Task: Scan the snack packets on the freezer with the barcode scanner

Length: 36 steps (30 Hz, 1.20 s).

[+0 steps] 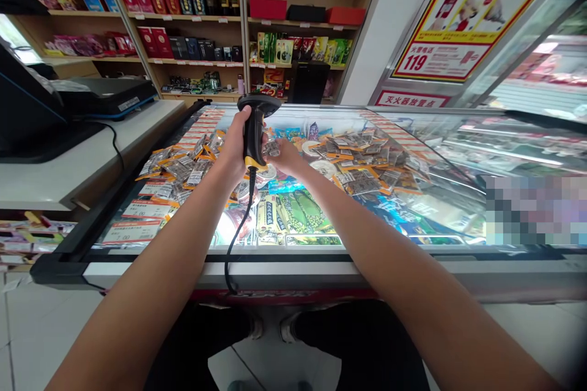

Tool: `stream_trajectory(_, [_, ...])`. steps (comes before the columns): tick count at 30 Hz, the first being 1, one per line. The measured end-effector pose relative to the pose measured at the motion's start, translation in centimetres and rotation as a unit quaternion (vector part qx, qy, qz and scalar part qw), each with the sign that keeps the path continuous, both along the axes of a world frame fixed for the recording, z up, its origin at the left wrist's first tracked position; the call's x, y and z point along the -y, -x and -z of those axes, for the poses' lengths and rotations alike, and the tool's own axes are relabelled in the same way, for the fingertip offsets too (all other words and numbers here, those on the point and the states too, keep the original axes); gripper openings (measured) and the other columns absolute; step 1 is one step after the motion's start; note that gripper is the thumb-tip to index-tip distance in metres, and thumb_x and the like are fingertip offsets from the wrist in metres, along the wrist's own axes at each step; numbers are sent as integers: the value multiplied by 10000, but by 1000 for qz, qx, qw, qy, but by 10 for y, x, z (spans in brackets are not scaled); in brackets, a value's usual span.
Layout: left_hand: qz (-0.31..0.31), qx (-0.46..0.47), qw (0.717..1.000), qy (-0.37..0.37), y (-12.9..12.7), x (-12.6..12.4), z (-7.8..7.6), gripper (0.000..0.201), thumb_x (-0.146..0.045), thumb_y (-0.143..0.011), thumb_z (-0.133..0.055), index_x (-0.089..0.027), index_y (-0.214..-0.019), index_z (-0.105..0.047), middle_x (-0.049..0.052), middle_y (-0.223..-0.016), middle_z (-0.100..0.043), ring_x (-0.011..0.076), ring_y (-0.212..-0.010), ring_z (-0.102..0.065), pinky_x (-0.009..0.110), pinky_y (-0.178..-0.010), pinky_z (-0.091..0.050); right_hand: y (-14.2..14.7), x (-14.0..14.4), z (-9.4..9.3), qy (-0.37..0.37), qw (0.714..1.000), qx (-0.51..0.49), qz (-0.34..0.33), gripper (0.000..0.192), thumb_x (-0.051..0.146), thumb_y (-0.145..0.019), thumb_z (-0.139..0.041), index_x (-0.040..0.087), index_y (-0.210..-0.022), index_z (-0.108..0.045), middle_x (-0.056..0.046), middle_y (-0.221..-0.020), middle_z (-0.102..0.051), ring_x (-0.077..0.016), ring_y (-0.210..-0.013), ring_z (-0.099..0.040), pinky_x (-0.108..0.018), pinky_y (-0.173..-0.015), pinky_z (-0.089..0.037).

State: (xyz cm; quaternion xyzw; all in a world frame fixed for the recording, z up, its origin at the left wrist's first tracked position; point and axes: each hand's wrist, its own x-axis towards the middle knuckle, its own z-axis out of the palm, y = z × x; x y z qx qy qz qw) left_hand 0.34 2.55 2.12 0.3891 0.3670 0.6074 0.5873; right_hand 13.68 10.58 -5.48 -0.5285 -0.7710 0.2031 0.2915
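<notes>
Black matt plastic scanner point(255, 128) with yellow band, closed in left grip point(236, 146). Small glossy foil packet point(271, 148) pinched in right grip point(287, 159). Smooth reflective glass freezer lid point(413, 134) beneath both grips, shiny plastic wrappers point(358, 180) below it. Matt white desk point(68, 165) left of left grip. Bare wood shelves point(192, 18) beyond.

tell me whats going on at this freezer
A person stands at a glass-topped chest freezer in a shop. Their left hand grips a black and yellow barcode scanner by its handle, its cable hanging down over the freezer's front edge. The right hand holds a small silvery packet right beside the scanner. Many similar packets lie spread on the glass lid, and a till counter stands to the left.
</notes>
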Motion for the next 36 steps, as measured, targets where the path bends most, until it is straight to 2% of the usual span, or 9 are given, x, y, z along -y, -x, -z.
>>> stream_trajectory(3, [-10, 0, 1000, -4, -2, 0, 0, 584, -768, -828, -636, -198, -956, -645, -19, -502, -576, 122, -382, -529, 250, -371, -343, -14, -3, -9, 60, 992, -107, 29, 160, 175, -866, -662, 180, -1015, -718, -84, -979, -743, -297, -1038, -709, -454, -993, -540])
stream_trajectory(5, [-15, -8, 1000, -3, -4, 1, 0, 567, -758, -835, -638, -201, -941, -638, -18, -500, -573, 130, -392, -544, 252, -378, -348, -23, -4, -13, 109, 962, -244, 57, 92, 167, -898, -612, 201, -896, -698, -35, -838, -698, -240, -903, -705, -437, -940, -568])
stream_trajectory(8, [-3, -23, 1000, 0, -7, 2, 2, 545, -743, -829, -662, -207, -920, -629, -18, -493, -561, 142, -406, -558, 253, -386, -355, -33, -5, -18, 168, 896, -403, 81, 101, 193, -942, -589, 226, -874, -656, -3, -811, -669, -166, -783, -682, -379, -859, -604])
stream_trajectory(10, [13, -34, 999, -2, -9, 3, 4, 530, -729, -827, -676, -208, -904, -625, -13, -496, -563, 141, -410, -552, 251, -390, -357, -38, -6, -22, 177, 879, -435, 82, 114, 169, -949, -571, 231, -868, -622, 11, -804, -664, -132, -740, -677, -330, -827, -612])
stream_trajectory(14, [39, -64, 997, -8, -13, 4, 13, 496, -692, -824, -699, -204, -861, -620, 14, -538, -605, 134, -428, -548, 243, -394, -362, -45, -8, -29, 193, 811, -544, 95, 153, 108, -917, -596, 218, -813, -576, 32, -764, -615, -102, -713, -654, -267, -811, -616])
stream_trajectory(16, [44, -71, 997, -6, -14, 4, 16, 486, -680, -821, -708, -204, -850, -617, 18, -543, -607, 138, -443, -561, 240, -401, -373, -47, -8, -30, 190, 791, -574, 90, 161, 74, -881, -625, 217, -822, -578, 34, -779, -617, -103, -747, -659, -256, -824, -620])
stream_trajectory(20, [42, -63, 997, -1, -16, 4, 17, 485, -679, -828, -701, -203, -855, -610, 8, -533, -588, 137, -450, -563, 233, -413, -389, -47, -8, -31, 180, 794, -576, 78, 264, -11, -805, -625, 228, -905, -570, 41, -758, -640, -119, -809, -686, -262, -839, -625])
stream_trajectory(26, [39, -30, 999, 6, -17, 5, 15, 488, -686, -847, -674, -209, -825, -574, 6, -543, -591, 114, -426, -522, 223, -406, -390, -41, -8, -29, 176, 797, -573, 64, 339, -11, -772, -634, 221, -1011, -573, 31, -773, -688, -139, -873, -725, -268, -875, -606])
stream_trajectory(36, [68, -42, 997, 1, -16, -1, 25, 502, -689, -808, -722, -201, -841, -608, 19, -570, -623, 119, -444, -549, 224, -416, -400, -39, -8, -29, 170, 797, -575, 69, 383, -24, -715, -630, 226, -1001, -583, 69, -749, -637, -85, -738, -679, -206, -806, -599])
